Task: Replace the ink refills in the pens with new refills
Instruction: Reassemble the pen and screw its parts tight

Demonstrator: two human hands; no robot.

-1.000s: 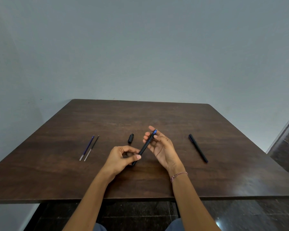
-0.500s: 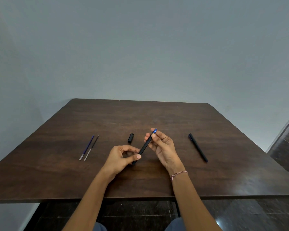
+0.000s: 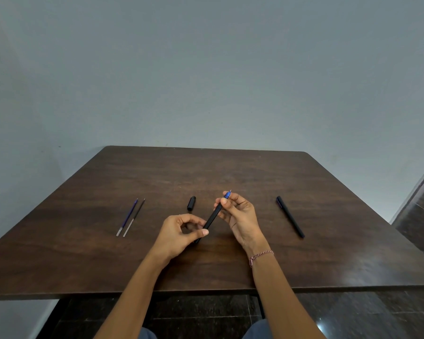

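Note:
An uncapped black pen (image 3: pixel 212 217) with a blue tip slants above the dark wooden table (image 3: pixel 230 172). My left hand (image 3: pixel 179 234) pinches its lower end. My right hand (image 3: pixel 238 214) pinches the blue tip section between thumb and fingers. The pen's black cap (image 3: pixel 191 203) lies on the table just beyond my left hand. Two thin refills, one blue (image 3: pixel 127 216) and one dark (image 3: pixel 134 217), lie side by side at the left. A second capped black pen (image 3: pixel 290 216) lies at the right.
A plain grey wall stands behind the table. Dark glossy floor tiles (image 3: pixel 421 216) show at the right and under the table's near edge. My knees show at the bottom of the view.
My right hand's fingers have closed from an open cradle into a pinch on the pen's blue tip section. The left hand and the pen have barely moved.

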